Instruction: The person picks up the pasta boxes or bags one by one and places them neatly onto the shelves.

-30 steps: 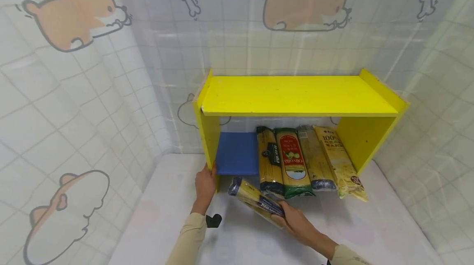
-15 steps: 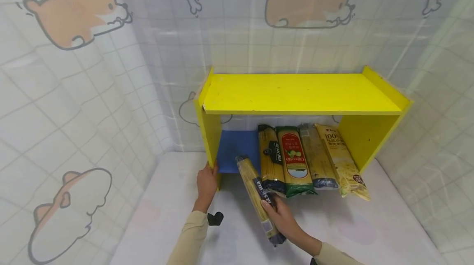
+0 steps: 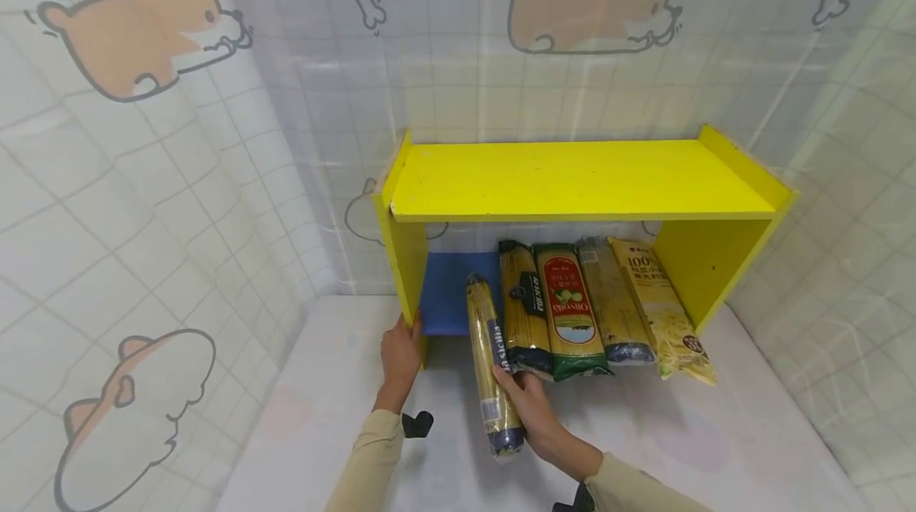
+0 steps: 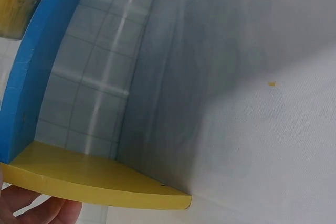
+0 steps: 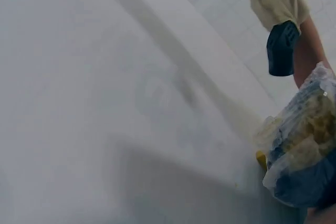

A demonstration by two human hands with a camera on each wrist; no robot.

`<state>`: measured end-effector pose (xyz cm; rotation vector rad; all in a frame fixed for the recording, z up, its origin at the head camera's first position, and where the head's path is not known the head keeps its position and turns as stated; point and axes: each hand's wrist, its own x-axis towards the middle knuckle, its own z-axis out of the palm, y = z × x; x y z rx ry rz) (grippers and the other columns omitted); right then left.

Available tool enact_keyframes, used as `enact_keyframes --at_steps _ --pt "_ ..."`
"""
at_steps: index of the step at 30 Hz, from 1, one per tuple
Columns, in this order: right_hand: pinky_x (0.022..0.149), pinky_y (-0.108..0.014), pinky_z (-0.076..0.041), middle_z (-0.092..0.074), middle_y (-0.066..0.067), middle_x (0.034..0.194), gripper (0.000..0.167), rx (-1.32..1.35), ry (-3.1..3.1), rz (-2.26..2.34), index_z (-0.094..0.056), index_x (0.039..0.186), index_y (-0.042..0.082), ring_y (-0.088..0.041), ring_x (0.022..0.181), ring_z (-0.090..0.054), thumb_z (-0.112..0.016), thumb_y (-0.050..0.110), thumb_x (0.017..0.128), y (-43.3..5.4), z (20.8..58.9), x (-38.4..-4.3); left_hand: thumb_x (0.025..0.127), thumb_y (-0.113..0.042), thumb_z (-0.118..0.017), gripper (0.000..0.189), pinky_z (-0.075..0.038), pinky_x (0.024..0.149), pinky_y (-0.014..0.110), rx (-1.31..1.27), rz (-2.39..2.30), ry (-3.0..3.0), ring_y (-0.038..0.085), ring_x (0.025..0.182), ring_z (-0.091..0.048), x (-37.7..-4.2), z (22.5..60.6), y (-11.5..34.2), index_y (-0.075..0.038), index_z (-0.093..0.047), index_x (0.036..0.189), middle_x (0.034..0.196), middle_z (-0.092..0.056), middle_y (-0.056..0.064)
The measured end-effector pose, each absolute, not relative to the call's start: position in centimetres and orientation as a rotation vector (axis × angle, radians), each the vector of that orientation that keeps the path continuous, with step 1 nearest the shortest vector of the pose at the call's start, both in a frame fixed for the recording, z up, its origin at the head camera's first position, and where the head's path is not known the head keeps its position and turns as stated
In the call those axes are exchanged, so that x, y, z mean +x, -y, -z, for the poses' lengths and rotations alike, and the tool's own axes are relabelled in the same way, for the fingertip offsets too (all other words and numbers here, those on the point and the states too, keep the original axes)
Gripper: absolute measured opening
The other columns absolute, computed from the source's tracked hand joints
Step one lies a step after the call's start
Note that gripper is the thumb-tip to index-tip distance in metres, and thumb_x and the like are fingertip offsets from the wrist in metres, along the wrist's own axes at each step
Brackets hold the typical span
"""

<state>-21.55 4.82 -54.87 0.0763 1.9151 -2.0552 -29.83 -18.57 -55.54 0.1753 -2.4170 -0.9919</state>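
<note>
My right hand (image 3: 538, 414) grips a clear packet of spaghetti (image 3: 483, 361) with a dark blue label, thumb on its near side. The packet's far end is over the blue shelf board (image 3: 444, 281); its near end sticks out in front. In the right wrist view the crinkled end of the spaghetti packet (image 5: 307, 153) fills the right edge. My left hand (image 3: 401, 353) holds the left side panel of the yellow shelf unit (image 3: 580, 178) near the board. Curled fingers (image 4: 50, 211) show behind that yellow panel (image 4: 100, 177) in the left wrist view.
Right of the held packet, several pasta packets lie side by side: a black-labelled one (image 3: 525, 309), a red and green one (image 3: 568, 309), a clear one (image 3: 614, 305) and a yellow one (image 3: 658, 305). A white table (image 3: 308, 432) and patterned wall sheets (image 3: 343, 83) surround the unit.
The spaghetti packet has swung from lying crosswise to pointing into the shelf, and its far end has moved over the blue board. The left hand has stayed on the side panel.
</note>
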Motion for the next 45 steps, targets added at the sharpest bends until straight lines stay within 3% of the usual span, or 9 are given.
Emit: enact_keyframes --at_steps 8,14,17,22,28,32,36,45 --pt "0.099 -0.028 -0.048 -0.053 -0.006 0.130 0.064 -0.026 -1.541 2.197 -0.027 0.149 -0.006 -0.014 0.114 -0.055 -0.057 0.027 0.103 -4.2 53.8 -21.2 0.106 -0.023 -0.057 0.031 -0.032 0.045 0.030 0.154 0.958 2.396 0.019 0.046 -0.040 -29.7 55.5 18.6 -0.004 -0.054 0.081 0.055 -0.041 0.004" --pt "0.101 -0.025 -0.048 -0.053 -0.002 0.128 0.061 -0.054 -1.383 2.233 -0.025 0.151 -0.005 -0.011 0.116 -0.055 -0.052 0.022 0.104 -4.0 52.8 -21.2 0.106 -0.022 -0.056 0.031 -0.031 0.046 0.029 0.166 0.984 2.409 0.018 0.046 -0.040 -29.6 55.2 18.5 -0.004 -0.054 0.081 0.056 -0.044 0.007" --pt "0.106 -0.028 -0.047 -0.052 -0.003 0.137 0.067 -0.024 -1.308 2.245 -0.018 0.158 0.003 -0.012 0.122 -0.057 -0.054 0.027 0.106 -3.8 52.6 -21.1 0.106 -0.022 -0.056 0.030 -0.031 0.046 0.028 0.175 0.991 2.414 0.017 0.047 -0.039 -29.4 55.3 18.5 -0.004 -0.054 0.082 0.056 -0.043 0.006" --pt "0.117 -0.039 -0.043 -0.037 -0.014 0.159 0.076 -0.054 -1.255 2.268 -0.005 0.165 0.021 -0.022 0.130 -0.062 -0.054 0.031 0.107 -2.9 52.8 -21.3 0.106 -0.022 -0.057 0.030 -0.031 0.046 0.030 0.178 0.977 2.402 0.020 0.046 -0.040 -29.6 55.5 18.5 -0.004 -0.055 0.082 0.056 -0.041 0.005" --pt "0.107 -0.041 -0.049 -0.028 -0.022 0.163 0.074 -0.091 -1.319 2.277 0.004 0.164 0.035 -0.025 0.122 -0.068 -0.046 0.029 0.110 -1.9 52.2 -21.7 0.106 -0.024 -0.057 0.030 -0.032 0.046 0.031 0.170 0.947 2.400 0.021 0.046 -0.042 -30.0 55.8 18.5 -0.003 -0.056 0.083 0.056 -0.045 0.008" --pt "0.116 -0.047 -0.040 -0.021 -0.022 0.165 0.082 -0.018 -1.401 2.265 0.012 0.163 0.036 -0.028 0.135 -0.056 -0.048 0.026 0.109 -1.5 50.9 -21.9 0.105 -0.022 -0.057 0.029 -0.032 0.045 0.031 0.156 0.943 2.388 0.021 0.045 -0.042 -30.2 55.9 18.5 -0.003 -0.057 0.083 0.055 -0.046 0.009" --pt "0.122 -0.051 -0.031 -0.017 -0.020 0.167 0.091 -0.011 -1.516 2.239 0.012 0.163 0.038 -0.034 0.145 -0.038 -0.053 0.016 0.103 -1.2 49.5 -22.6 0.105 -0.023 -0.057 0.030 -0.032 0.045 0.031 0.150 0.949 2.382 0.021 0.045 -0.041 -30.3 55.6 18.4 -0.003 -0.056 0.083 0.054 -0.043 0.007" --pt "0.111 -0.044 -0.042 -0.034 -0.020 0.160 0.074 0.067 -1.801 2.156 -0.013 0.165 0.030 -0.030 0.130 -0.052 -0.050 0.010 0.104 -1.3 47.8 -24.9 0.106 -0.025 -0.056 0.031 -0.032 0.046 0.028 0.173 0.967 2.411 0.018 0.046 -0.041 -30.1 55.5 18.4 -0.003 -0.057 0.085 0.056 -0.045 0.007"
